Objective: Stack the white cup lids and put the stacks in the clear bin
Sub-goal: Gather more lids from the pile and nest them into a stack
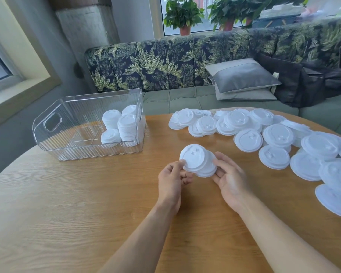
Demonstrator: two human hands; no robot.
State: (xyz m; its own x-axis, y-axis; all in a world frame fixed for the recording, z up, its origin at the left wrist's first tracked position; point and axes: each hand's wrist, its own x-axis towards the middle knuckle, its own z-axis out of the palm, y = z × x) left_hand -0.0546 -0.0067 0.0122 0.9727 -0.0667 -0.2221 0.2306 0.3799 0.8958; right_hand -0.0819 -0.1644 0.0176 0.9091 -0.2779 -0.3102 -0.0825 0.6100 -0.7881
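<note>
Centrally, a short stack of white lids (198, 163) is held tilted over the desk (67, 203), with the left hand (170, 181) grip pinching its left edge and the right hand (231, 178) grip curled round its right side. Clear bin (77, 150) sits to the left, with several lid stacks (122, 127) in its right end. Loose lids (274, 138) sprawl across the desk's right side.
</note>
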